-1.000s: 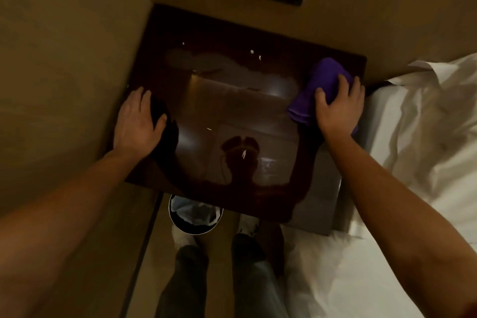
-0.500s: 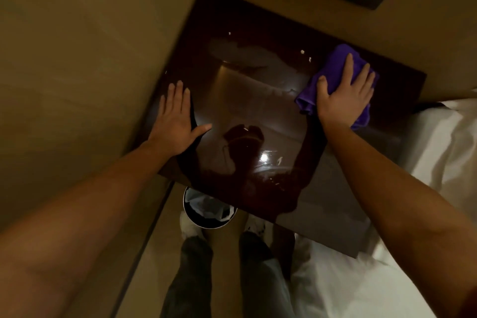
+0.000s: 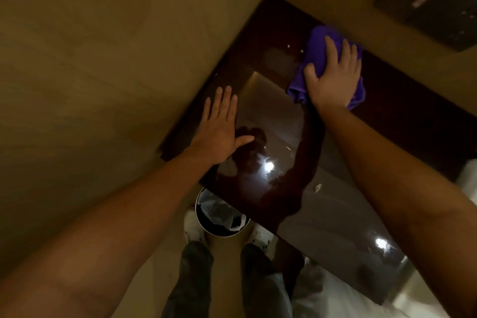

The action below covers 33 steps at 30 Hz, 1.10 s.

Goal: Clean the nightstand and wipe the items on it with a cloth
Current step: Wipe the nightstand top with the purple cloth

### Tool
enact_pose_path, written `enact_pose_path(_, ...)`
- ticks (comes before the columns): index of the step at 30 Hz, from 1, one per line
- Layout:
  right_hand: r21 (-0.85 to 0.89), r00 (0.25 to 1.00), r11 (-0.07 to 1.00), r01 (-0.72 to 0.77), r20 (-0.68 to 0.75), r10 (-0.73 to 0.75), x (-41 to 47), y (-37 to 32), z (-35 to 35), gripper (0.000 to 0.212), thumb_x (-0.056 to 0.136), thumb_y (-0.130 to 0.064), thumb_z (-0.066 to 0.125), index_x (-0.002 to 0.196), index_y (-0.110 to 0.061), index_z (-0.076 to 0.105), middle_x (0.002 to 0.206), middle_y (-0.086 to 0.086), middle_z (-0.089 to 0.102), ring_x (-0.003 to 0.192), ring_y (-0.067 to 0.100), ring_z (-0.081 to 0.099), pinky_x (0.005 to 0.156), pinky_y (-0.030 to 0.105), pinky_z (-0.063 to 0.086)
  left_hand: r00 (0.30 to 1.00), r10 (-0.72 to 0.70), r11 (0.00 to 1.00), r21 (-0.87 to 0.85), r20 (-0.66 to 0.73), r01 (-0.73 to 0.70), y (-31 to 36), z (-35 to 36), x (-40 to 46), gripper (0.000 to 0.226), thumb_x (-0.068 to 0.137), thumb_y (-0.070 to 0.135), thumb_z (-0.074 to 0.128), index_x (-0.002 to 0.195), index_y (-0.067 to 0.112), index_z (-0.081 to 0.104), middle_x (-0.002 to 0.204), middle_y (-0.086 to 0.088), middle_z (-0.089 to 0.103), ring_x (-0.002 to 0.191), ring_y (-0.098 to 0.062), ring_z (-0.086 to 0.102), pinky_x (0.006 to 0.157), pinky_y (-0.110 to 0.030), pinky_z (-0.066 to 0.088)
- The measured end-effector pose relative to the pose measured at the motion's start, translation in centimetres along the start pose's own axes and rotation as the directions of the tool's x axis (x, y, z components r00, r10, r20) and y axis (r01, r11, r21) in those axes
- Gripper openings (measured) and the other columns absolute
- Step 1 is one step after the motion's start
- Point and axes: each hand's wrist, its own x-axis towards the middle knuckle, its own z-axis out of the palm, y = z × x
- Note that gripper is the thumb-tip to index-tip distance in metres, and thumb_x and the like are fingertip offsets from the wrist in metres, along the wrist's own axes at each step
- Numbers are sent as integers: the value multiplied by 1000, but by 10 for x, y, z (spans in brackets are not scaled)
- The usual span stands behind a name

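Near the back edge: your right hand [image 3: 334, 80] presses a crumpled purple cloth [image 3: 316, 46] flat onto the glossy dark-brown nightstand worktop [image 3: 284, 116], close to the wall.
Right grip: palm down with fingers spread over the cloth, pinning it rather than pinching it; the cloth bulges out past the fingertips and below the wrist.
Left grip: your left hand [image 3: 219, 126] lies open and flat near the worktop's left edge, fingers together, thumb out, holding nothing, apparently bracing you.
Step in hand: wiping the worktop surface itself, judged from the cloth's place at the back.
Next move: likely sweep the cloth toward the front edge, then across the left side; you would need to lift the bracing hand so its patch gets wiped too.
Watch for: a small pale speck [image 3: 318, 188] near the front right part of the worktop, not yet cleared.
Items to wipe: none visible on the worktop.
Counts: one cloth, two hands, one nightstand, one round bin with a liner [image 3: 222, 214] on the floor below the front edge, one dark wall panel [image 3: 433, 5].
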Motion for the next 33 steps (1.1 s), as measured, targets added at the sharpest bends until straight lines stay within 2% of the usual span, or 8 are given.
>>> enact_pose_path(7,126,963,963,237,97,-250,-16,-38,5,66,92,-35,58,155,-24,41,161,15,37,152,35,30,125,46,21,1000,2,1000,-14,9,-2,-2,-3,-2,109,91,79,25,157,2,-15,165,-19,-24,153,-32,-22,126,-51,-2)
enact_pose_path(11,294,969,936,193,95,-230,-17,-43,-10,60,95,-24,57,153,-19,45,157,10,46,146,28,41,123,39,29,1000,27,998,-58,2,-27,-8,-6,-3,110,91,79,29,158,3,-12,166,-17,-22,153,-31,-21,126,-50,-4)
enact_pose_path(15,396,996,914,88,-23,-87,-17,-26,-34,55,99,-23,53,153,-17,44,154,7,50,139,21,49,116,27,33,998,52,979,-193,-38,-58,-15,-10,-7,102,94,73,32,160,5,-5,168,-13,-13,155,-26,-15,127,-44,-3)
enact_pose_path(18,343,996,939,28,-89,2,-8,-2,-47,55,100,-24,51,154,-14,43,156,9,47,143,24,45,119,28,30,980,41,966,-243,-194,-88,-19,-3,-25,90,99,63,36,160,3,7,169,-14,0,157,-26,-3,128,-43,7)
enact_pose_path(21,253,999,967,1,-41,10,14,10,-43,57,103,-30,48,156,-10,38,160,13,41,148,29,37,123,35,25,966,19,981,-184,-256,-68,-30,9,-48,87,99,61,40,158,0,18,169,-16,8,157,-30,3,127,-47,14)
enact_pose_path(26,61,991,990,-127,-27,129,23,-28,-2,67,100,-60,39,158,-26,35,163,13,34,152,34,27,124,46,20,986,-75,985,-166,-148,50,-46,28,-82,94,95,67,34,157,-3,22,167,-19,10,156,-34,4,126,-48,13)
enact_pose_path(28,23,996,996,-82,-46,83,25,-38,5,65,100,-61,36,158,-32,34,166,9,31,154,33,24,125,47,17,992,-71,989,-139,-102,56,-46,33,-84,98,94,71,29,158,-2,16,168,-19,4,156,-34,0,126,-48,12)
enact_pose_path(33,-14,968,968,250,38,-250,29,-75,20,62,99,-59,39,154,-32,42,163,8,37,153,31,28,123,46,21,992,-70,993,-101,-107,59,-49,37,-80,99,95,70,31,158,-2,9,168,-19,-2,156,-34,-4,126,-49,10)
